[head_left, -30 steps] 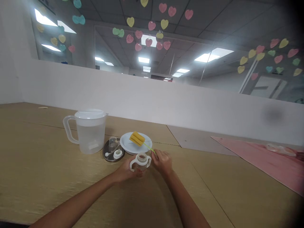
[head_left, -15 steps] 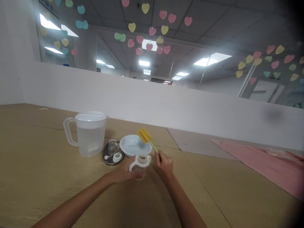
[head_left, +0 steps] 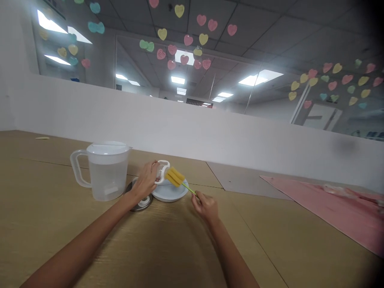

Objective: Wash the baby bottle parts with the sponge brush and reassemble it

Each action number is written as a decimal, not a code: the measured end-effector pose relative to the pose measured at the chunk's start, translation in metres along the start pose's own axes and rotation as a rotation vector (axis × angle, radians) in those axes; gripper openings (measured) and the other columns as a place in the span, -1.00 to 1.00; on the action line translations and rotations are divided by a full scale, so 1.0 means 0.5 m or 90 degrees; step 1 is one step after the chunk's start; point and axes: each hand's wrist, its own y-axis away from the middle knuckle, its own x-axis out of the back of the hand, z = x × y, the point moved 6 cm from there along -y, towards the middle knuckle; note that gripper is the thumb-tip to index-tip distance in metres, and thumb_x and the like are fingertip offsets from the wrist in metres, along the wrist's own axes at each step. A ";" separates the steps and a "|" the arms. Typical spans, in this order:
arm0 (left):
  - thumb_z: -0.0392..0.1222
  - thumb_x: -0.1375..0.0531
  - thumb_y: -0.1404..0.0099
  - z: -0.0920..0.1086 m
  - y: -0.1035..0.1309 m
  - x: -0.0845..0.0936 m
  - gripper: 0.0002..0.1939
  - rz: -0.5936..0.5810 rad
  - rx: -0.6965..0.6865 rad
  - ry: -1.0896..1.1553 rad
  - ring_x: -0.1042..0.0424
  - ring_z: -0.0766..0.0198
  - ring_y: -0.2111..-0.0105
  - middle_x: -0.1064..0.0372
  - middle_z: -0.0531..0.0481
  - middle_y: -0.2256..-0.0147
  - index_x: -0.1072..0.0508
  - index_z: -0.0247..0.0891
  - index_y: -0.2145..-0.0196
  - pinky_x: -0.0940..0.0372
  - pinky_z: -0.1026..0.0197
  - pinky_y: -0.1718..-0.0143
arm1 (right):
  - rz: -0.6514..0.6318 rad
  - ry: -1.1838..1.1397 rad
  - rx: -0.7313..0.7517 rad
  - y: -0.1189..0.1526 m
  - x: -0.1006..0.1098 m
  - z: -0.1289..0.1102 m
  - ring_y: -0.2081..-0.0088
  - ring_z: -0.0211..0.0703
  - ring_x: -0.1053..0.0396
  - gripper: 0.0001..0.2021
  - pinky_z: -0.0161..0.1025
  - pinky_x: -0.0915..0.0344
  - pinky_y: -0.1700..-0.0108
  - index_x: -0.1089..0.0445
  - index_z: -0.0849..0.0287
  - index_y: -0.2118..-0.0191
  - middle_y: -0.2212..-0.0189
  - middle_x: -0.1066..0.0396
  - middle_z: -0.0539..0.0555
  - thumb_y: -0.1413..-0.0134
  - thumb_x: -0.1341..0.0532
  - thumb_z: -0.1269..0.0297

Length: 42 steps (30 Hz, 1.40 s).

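My left hand (head_left: 146,182) is closed round the bottle (head_left: 164,174), which I hold tipped onto its side above the far left edge of the plate (head_left: 169,195), mouth turned to the right. One white handle of the bottle sticks up on the side away from me and the other points down toward the plate. My right hand (head_left: 207,206), just past the plate's right edge, pinches the green stem of the brush (head_left: 175,177) between thumb and fingers, and the yellow sponge end reaches back over the plate to the bottle's mouth. The sponge looks wider than that opening, and I cannot tell whether its tip has gone past the rim. Close on the plate's left is the tray (head_left: 137,209), partly hidden under my left wrist, with a white ring (head_left: 145,201) showing near its right edge; that side is tight for my wrist. Farther left of the plate stands the jug (head_left: 108,176), its handle turned away from the plate and its body leaving only a narrow gap to the tray. Toward me from the plate the table (head_left: 180,248) spreads broad and flat between my forearms, giving my elbows room. To the plate's right there is a wide stretch before the slanting edge of the pink sheet (head_left: 324,208). Behind the plate, a strip of tabletop ends at the white wall (head_left: 192,136).
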 end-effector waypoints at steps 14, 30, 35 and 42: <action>-0.41 0.12 -0.30 0.044 0.006 -0.033 -0.54 -0.132 -0.145 -0.192 -0.10 -0.07 -0.14 -0.16 -0.36 -0.11 -0.18 -0.47 -0.14 -0.14 -0.08 -0.03 | -0.036 0.074 0.089 -0.012 -0.002 -0.027 0.68 -0.39 -0.09 -0.67 -0.33 0.10 0.50 -0.24 0.18 0.62 0.75 -0.19 -0.07 -0.16 -0.08 0.27; -0.43 0.19 -0.32 -0.017 -0.076 -0.022 -0.53 -0.145 -0.159 -0.233 0.00 -0.11 -0.22 -0.18 -0.33 -0.12 -0.24 -0.37 -0.12 -0.08 -0.14 -0.04 | -0.007 0.123 -0.061 0.013 -0.024 0.024 0.70 -0.34 -0.15 -0.62 -0.31 0.12 0.54 -0.32 0.16 0.60 0.78 -0.25 -0.03 -0.21 -0.03 0.19; -0.40 0.05 -0.25 -0.045 -0.075 -0.025 -0.58 -0.101 -0.034 -0.128 -0.09 -0.08 -0.18 -0.22 -0.31 -0.08 -0.28 -0.33 -0.05 -0.04 -0.15 -0.07 | -0.170 0.182 -0.413 0.049 -0.048 0.105 0.67 -0.27 -0.25 -0.64 -0.31 0.17 0.57 -0.42 0.20 0.44 0.65 -0.40 0.08 -0.26 0.01 0.20; 0.08 -0.17 -0.16 -0.036 0.018 -0.013 -0.49 0.014 0.367 0.298 -0.38 0.06 0.10 -0.38 -0.16 0.09 -0.33 -0.30 0.03 -0.25 0.02 0.07 | -0.494 0.134 -0.498 0.087 -0.112 0.095 0.36 -0.10 -0.46 -0.71 -0.32 -0.11 0.43 -0.45 0.28 0.30 0.36 -0.48 0.25 -0.24 0.00 0.32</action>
